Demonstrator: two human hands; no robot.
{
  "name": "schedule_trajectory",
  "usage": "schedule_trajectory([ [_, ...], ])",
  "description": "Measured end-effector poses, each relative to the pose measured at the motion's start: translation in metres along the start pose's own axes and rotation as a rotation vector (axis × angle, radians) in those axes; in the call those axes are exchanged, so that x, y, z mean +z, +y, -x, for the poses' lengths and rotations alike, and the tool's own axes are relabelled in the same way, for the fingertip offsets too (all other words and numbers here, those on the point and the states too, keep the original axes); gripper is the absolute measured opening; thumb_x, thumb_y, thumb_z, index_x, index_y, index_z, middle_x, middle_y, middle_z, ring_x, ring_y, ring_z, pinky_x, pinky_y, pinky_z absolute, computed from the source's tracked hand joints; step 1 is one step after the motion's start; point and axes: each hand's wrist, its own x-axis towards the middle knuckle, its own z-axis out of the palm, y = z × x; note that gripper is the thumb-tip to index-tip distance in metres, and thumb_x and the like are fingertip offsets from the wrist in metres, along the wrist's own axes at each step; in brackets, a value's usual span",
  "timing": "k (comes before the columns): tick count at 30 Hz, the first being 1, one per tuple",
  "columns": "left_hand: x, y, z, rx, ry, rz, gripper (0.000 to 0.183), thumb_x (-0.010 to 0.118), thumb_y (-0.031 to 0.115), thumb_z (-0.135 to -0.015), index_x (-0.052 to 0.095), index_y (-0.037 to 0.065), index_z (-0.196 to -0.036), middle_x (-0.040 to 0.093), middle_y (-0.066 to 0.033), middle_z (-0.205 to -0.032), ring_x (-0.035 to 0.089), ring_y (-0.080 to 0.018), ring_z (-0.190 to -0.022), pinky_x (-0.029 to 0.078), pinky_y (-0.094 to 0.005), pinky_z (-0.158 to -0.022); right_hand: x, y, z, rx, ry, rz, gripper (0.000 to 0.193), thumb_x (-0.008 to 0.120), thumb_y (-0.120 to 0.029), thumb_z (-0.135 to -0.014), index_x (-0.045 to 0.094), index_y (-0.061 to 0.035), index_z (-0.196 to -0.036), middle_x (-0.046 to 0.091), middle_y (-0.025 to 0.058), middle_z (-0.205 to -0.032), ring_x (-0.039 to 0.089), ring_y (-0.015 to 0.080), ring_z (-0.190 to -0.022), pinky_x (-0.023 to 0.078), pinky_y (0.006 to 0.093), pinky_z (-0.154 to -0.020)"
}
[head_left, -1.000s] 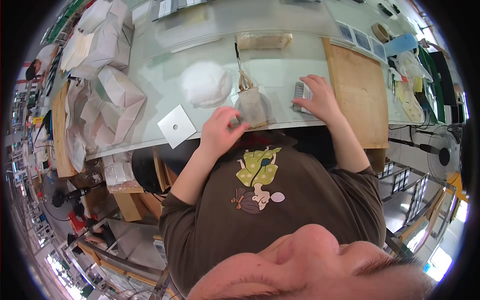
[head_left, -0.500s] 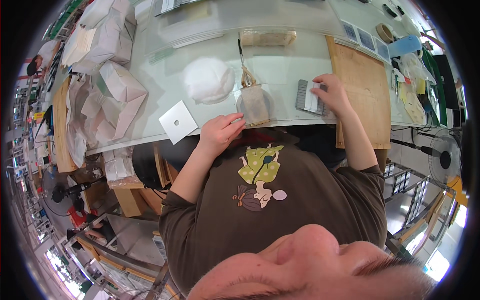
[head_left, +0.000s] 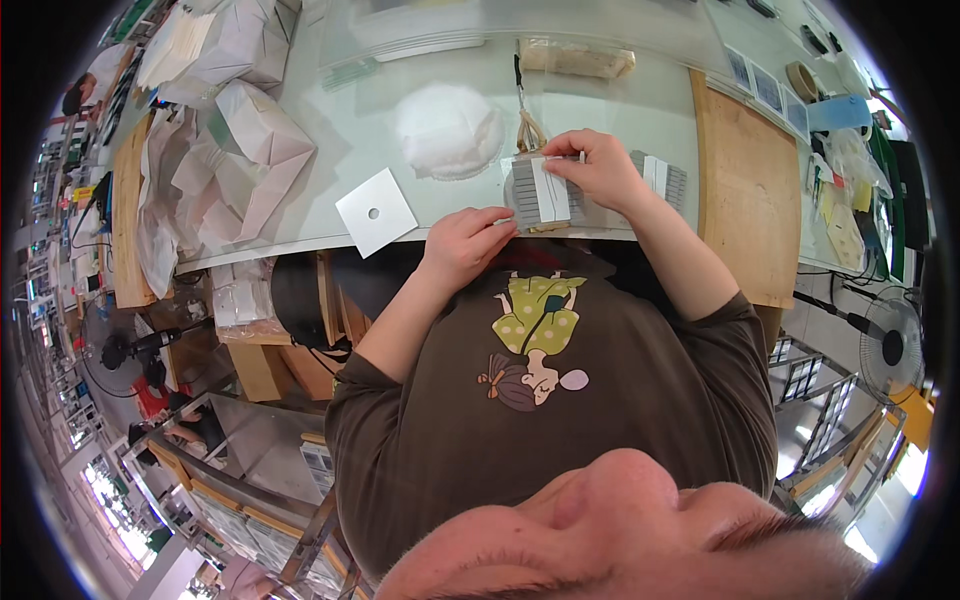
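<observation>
In my right hand (head_left: 597, 172) a thin grey striped piece with a white band (head_left: 548, 192) is pinched by its upper edge. It lies over the small block and clear sheet at the table's front edge and mostly hides them. At its lower left corner are the fingertips of my left hand (head_left: 468, 243), stretched out and not gripping; whether they touch the piece I cannot tell. More grey striped pieces with a white band (head_left: 660, 178) lie to the right, partly behind my right wrist. Just beyond the held piece rests a tan-handled hand tool (head_left: 529, 128).
Left of the block sit a fluffy white round pad (head_left: 448, 132) and a white square card with a hole (head_left: 378, 212). Crumpled wrapping paper (head_left: 245, 170) covers the far left. A wooden board (head_left: 745, 195) borders the right; a clear raised panel (head_left: 520, 25) spans the back.
My right hand has moved left from the striped stack, carrying one striped piece onto the block. My left hand stays beside the block. The whole view has shifted slightly.
</observation>
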Motion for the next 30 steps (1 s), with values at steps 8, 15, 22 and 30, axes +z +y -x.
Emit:
schedule_trajectory([
  [8,-0.002,0.001,-0.001,-0.029,-0.007,0.015,0.019,0.074,0.010,-0.073,0.066,0.009,-0.091,0.066,-0.0046,-0.094,0.063,-0.0199,-0.068,0.050,-0.0299,-0.057,0.010,0.003,-0.005,0.009,0.037,-0.021,0.020,0.071,-0.014,-0.079,0.069,-0.0037,-0.096,0.064,0.0075,-0.089,0.057,0.0142,-0.082,0.046,0.0282,-0.075],
  [15,-0.003,0.001,-0.002,-0.004,-0.025,-0.005,0.022,0.070,0.011,-0.074,0.066,0.013,-0.096,0.063,-0.0016,-0.095,0.061,-0.0179,-0.067,0.049,-0.0302,-0.056,0.011,0.005,-0.005,-0.007,0.059,0.014,0.020,0.071,-0.015,-0.079,0.069,-0.0036,-0.096,0.063,0.0078,-0.089,0.057,0.0144,-0.082,0.047,0.0286,-0.076],
  [22,-0.004,0.003,-0.002,-0.012,-0.055,-0.011,0.023,0.070,0.009,-0.073,0.067,0.013,-0.095,0.062,-0.0008,-0.096,0.061,-0.0172,-0.067,0.049,-0.0299,-0.056,0.006,0.012,-0.001,-0.256,0.253,0.262,0.019,0.068,-0.011,-0.080,0.067,-0.0037,-0.097,0.063,0.0084,-0.091,0.059,0.0186,-0.083,0.047,0.0299,-0.074],
  [30,-0.003,0.003,0.000,-0.008,-0.044,-0.033,0.021,0.071,0.009,-0.073,0.068,0.012,-0.094,0.063,-0.0012,-0.096,0.059,-0.0164,-0.065,0.047,-0.0292,-0.054,-0.006,0.027,0.016,-0.245,0.309,0.295,0.016,0.059,-0.004,-0.084,0.065,-0.0032,-0.098,0.063,0.0091,-0.099,0.059,0.0229,-0.092,0.048,0.0311,-0.078],
])
